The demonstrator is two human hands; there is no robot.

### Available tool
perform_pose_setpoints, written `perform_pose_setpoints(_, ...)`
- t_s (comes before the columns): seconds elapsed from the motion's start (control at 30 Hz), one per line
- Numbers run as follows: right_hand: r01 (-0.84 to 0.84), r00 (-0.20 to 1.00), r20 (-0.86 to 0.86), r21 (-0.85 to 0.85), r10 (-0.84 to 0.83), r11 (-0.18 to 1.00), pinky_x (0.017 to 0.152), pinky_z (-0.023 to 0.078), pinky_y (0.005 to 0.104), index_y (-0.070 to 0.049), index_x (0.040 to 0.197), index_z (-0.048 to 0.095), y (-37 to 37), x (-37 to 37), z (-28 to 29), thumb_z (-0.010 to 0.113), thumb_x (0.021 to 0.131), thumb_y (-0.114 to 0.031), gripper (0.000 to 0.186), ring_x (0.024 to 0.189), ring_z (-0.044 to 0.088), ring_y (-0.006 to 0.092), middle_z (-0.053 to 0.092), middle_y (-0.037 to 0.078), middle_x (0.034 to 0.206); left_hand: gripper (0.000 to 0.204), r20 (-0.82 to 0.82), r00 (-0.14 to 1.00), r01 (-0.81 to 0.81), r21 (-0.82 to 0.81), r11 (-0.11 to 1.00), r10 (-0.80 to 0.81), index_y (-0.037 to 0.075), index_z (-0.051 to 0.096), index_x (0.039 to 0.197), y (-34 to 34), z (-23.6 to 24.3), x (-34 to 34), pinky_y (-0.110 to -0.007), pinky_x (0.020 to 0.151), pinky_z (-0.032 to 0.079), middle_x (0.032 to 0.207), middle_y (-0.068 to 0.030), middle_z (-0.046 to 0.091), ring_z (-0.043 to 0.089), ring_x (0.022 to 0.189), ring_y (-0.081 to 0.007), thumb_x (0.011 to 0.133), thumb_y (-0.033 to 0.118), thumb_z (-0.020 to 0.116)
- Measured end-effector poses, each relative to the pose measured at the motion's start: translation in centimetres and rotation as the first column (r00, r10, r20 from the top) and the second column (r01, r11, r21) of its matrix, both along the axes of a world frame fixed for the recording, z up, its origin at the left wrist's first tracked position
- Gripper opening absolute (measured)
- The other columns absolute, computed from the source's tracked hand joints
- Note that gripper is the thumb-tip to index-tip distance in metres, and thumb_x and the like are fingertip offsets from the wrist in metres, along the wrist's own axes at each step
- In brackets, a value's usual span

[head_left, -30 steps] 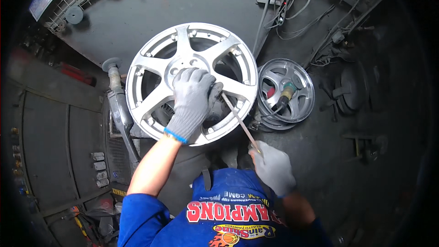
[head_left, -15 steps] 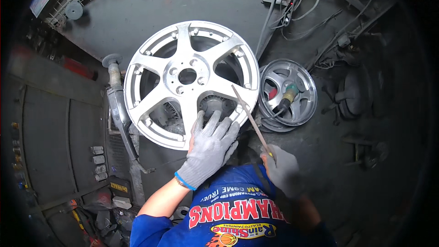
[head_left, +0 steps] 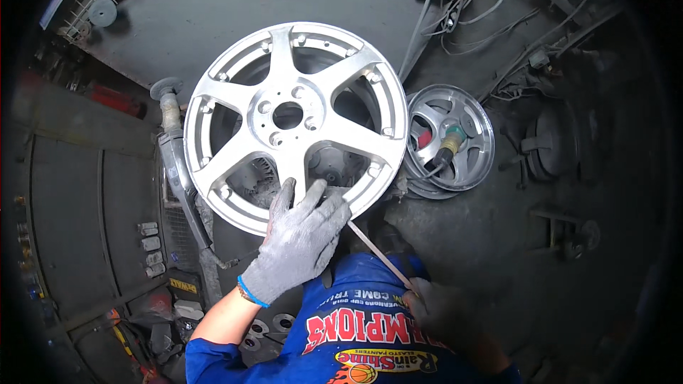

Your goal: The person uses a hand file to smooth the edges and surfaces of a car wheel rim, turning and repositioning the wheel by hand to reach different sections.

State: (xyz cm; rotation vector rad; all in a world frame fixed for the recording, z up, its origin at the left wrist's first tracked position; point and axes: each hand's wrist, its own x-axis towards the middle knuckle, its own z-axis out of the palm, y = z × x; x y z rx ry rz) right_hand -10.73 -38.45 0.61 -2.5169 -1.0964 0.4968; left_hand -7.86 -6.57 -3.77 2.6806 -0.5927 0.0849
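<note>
A silver alloy wheel rim [head_left: 346, 141] with several broad spokes lies face up in front of me. My left hand [head_left: 299, 238], in a grey knit glove with a blue cuff, rests on its near edge, fingers stretched apart over the lower spoke and lip. My right hand [head_left: 430, 304], also gloved and partly in shadow, is closed around a slim brownish stick-like tool [head_left: 380, 257]. The tool slants up to the left, its far end at the wheel's near edge beside my left fingers. Whether that tip touches the metal I cannot tell.
A smaller wheel [head_left: 484, 146] lies at the right, with a green-and-tan power tool [head_left: 449, 148] on it. Left of the large rim stands a grey disc-headed power tool [head_left: 174, 163]. Cables [head_left: 466, 11] hang at the upper right. A black-and-yellow case [head_left: 185, 286] sits at lower left.
The stick-like tool has been drawn back from over the wheel's face toward my body, with my right hand lower. My left hand has shifted slightly left and nearer along the edge.
</note>
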Motion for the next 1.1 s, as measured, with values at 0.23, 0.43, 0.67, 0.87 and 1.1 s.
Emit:
perform_pose_setpoints(0.23,-0.052,0.996,0.063,-0.052,0.055,0.997,0.059,0.056,0.0351,-0.001,0.103,0.072,1.6,1.6,-1.0,0.07,0.099,-0.017,0.016,0.075,0.069,0.0228,0.064,0.013,0.093,0.067,-0.103,0.995,0.017,0.149,0.989,-0.002,0.0,0.062,0.142,0.4,1.7,2.6,-0.072,0.121,0.027,0.146,-0.0234,0.061,0.048,0.146,-0.0453,0.094,0.047,0.069)
perform_pose_setpoints(0.43,0.154,0.986,0.051,0.118,-0.161,0.981,0.051,0.051,0.039,-0.001,0.099,0.07,2.1,1.2,-2.0,0.069,0.102,-0.022,0.021,0.06,0.062,0.0274,0.058,0.012,0.081,0.099,-0.053,0.999,0.018,0.249,0.968,-0.004,0.0,0.054,0.151,-0.1,0.4,2.4,-0.068,0.123,0.028,0.154,-0.021,0.055,0.043,0.152,-0.0419,0.08,0.066,0.076)
perform_pose_setpoints(0.67,-0.008,0.995,0.104,0.043,0.004,0.999,0.049,0.05,0.0417,-0.003,0.097,0.068,0.4,-0.5,-1.0,0.064,0.106,-0.025,0.024,0.056,0.061,0.0267,0.058,0.01,0.077,0.11,-0.094,0.991,0.114,0.196,0.974,-0.097,-0.002,0.052,0.154,-0.3,1.2,0.7,-0.069,0.121,0.031,0.152,-0.0235,0.057,0.046,0.149,-0.044,0.076,0.071,0.078)
perform_pose_setpoints(0.87,0.42,0.898,-0.105,-0.082,-0.426,0.904,0.062,0.057,0.0491,-0.007,0.099,0.066,3.7,1.3,-2.0,0.068,0.103,-0.025,0.018,0.072,0.073,0.0393,0.069,0.021,0.078,0.115,-0.015,0.999,0.042,0.194,0.98,-0.039,-0.003,0.052,0.153,0.3,1.0,3.5,-0.069,0.123,0.029,0.153,-0.0256,0.055,0.045,0.15,-0.046,0.075,0.078,0.074)
perform_pose_setpoints(1.1,0.352,0.936,-0.003,0.035,-0.352,0.935,0.06,0.058,0.0498,-0.008,0.1,0.061,4.4,1.7,-2.5,0.062,0.107,-0.029,0.022,0.066,0.072,0.0366,0.069,0.016,0.075,0.108,0.008,1.0,0.008,0.139,0.99,-0.009,-0.008,0.055,0.144,0.4,0.9,4.4,-0.068,0.119,0.032,0.144,-0.0258,0.056,0.046,0.144,-0.0453,0.08,0.079,0.066)
